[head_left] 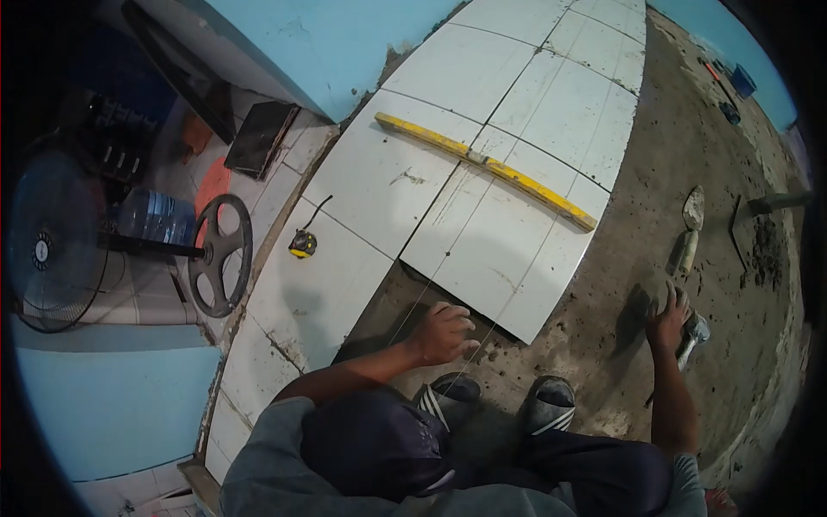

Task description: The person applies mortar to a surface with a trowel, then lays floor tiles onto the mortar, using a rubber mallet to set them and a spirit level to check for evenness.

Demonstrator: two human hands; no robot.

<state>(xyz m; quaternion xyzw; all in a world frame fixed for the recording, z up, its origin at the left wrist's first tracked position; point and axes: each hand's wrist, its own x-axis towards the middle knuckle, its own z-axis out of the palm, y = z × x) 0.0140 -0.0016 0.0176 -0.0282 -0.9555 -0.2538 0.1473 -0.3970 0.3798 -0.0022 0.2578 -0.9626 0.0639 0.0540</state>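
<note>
My left hand (444, 334) hovers over bare mortar just in front of a white floor tile's (482, 267) near edge. Its fingers are loosely bent and apart, with nothing seen in them. Thin strings run close by it across the tiles. On the right, my right hand (668, 319) reaches over the grey floor with fingers stretched, holding nothing. A trowel (692, 215) lies just beyond its fingertips, handle towards me. Beside that hand is a pale-headed tool (696, 329), partly hidden. A yellow spirit level (517, 178) rests across the laid tiles.
A tape measure (302, 244) sits on the left tiles. Further left are a fan (47, 246) with a wheel-shaped base (220, 256) and a water bottle (155, 217). A blue container (743, 81) stands far right. My sandalled feet (551, 405) are below the tile.
</note>
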